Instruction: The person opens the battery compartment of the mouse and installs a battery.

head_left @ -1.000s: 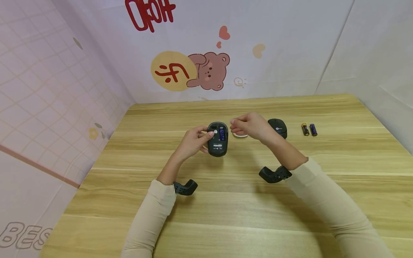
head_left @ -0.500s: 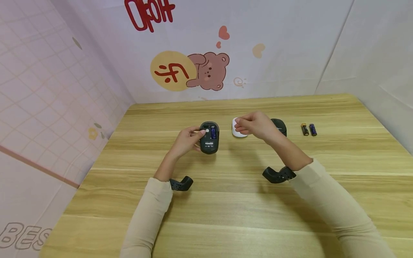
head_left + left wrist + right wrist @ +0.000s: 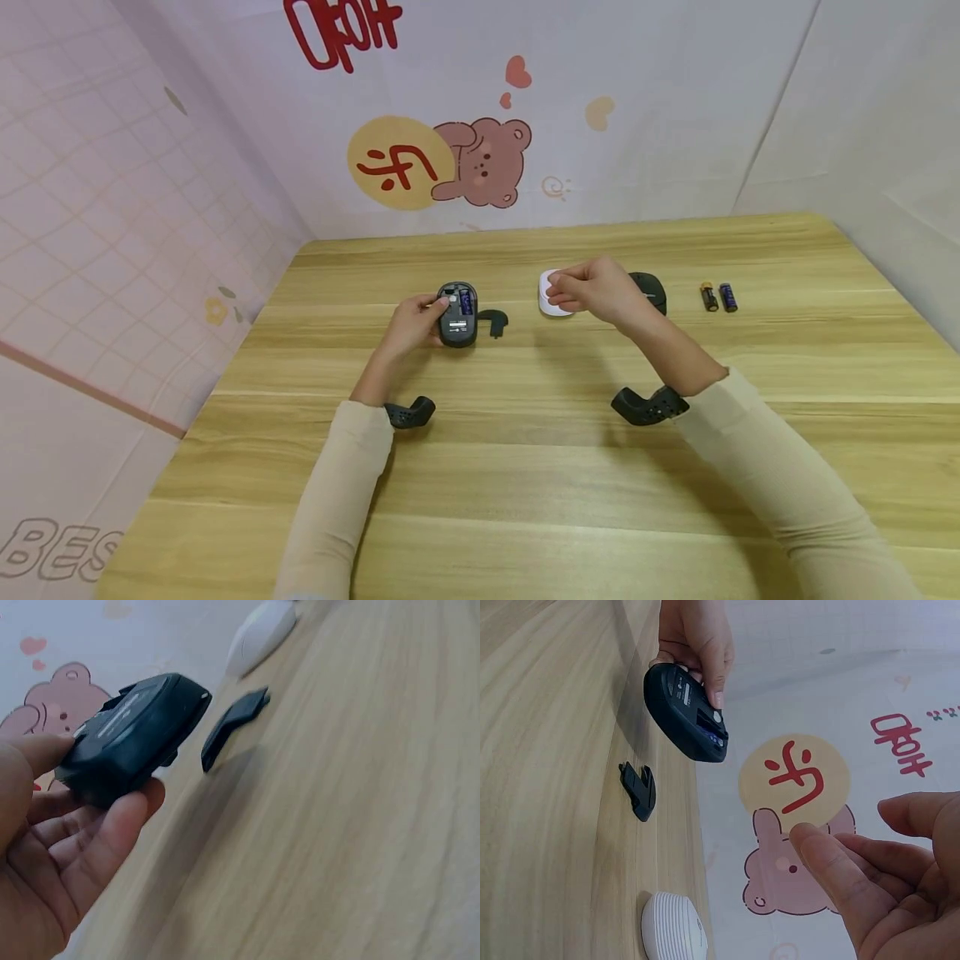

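My left hand [image 3: 412, 325] grips a black computer mouse [image 3: 456, 329] above the table, thumb on its underside and fingers behind. The underside faces me, and a blue battery [image 3: 467, 302] sits in the uncovered battery slot. To the right of this mouse, a curved black battery cover [image 3: 495, 320] lies on the table, also in view below the mouse in the right wrist view [image 3: 638, 791]. My right hand [image 3: 592, 292] holds nothing; the right wrist view shows its thumb and fingers apart. It overlaps a white mouse [image 3: 551, 302] in the head view.
A second black mouse [image 3: 651, 287] rests beyond my right wrist, partly hidden by it. Farther right, two batteries lie side by side, one black and gold [image 3: 709, 297], one blue [image 3: 728, 297]. A printed cloth backdrop [image 3: 660, 125] rises behind the wooden table [image 3: 487, 483].
My left hand has carried the black mouse leftward, bringing the battery cover on the table into sight. My right hand shifted slightly right, then stayed, and more of the white mouse shows.
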Motion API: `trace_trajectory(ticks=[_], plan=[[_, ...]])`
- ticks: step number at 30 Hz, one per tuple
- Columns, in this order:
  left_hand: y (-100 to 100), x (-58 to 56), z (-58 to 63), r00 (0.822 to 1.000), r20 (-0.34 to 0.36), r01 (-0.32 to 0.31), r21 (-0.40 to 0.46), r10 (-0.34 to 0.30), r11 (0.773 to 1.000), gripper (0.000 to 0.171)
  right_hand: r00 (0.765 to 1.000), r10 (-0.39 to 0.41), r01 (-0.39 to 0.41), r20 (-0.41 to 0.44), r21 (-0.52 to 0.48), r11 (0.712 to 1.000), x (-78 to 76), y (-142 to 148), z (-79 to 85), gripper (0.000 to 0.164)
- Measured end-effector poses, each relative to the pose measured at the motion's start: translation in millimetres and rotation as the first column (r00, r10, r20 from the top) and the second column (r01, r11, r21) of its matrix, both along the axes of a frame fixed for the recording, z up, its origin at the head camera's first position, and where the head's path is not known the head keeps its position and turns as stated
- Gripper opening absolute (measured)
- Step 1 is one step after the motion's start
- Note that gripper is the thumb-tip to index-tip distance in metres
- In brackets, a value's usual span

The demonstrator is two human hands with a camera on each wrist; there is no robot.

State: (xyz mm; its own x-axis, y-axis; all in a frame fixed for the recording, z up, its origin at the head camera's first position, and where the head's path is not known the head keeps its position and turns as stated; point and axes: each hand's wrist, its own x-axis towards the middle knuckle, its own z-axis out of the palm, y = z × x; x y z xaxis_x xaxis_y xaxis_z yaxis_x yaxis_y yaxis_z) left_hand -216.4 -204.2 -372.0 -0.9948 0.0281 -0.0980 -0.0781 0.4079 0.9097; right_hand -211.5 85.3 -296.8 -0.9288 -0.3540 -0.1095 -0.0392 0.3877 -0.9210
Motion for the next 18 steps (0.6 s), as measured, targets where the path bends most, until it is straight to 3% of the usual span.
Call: trace_trajectory(ticks=[8, 18], plan=[[-5.4, -9.2, -10.2, 0.995, -0.023, -0.098, -0.069, 0.097, 0.993, 0.043, 1.000, 0.002, -0.002, 0.012, 0.006, 1.000, -0.3, 4.7, -1.3, 0.039], [-8.1, -11.2, -22.9, 0.995, -0.030, -0.093, -0.088, 0.090, 0.992, 0.046, 1.000, -0.011, 0.011, 0.022, -0.006, 1.000, -0.2, 8.8, -6.0, 0.035]])
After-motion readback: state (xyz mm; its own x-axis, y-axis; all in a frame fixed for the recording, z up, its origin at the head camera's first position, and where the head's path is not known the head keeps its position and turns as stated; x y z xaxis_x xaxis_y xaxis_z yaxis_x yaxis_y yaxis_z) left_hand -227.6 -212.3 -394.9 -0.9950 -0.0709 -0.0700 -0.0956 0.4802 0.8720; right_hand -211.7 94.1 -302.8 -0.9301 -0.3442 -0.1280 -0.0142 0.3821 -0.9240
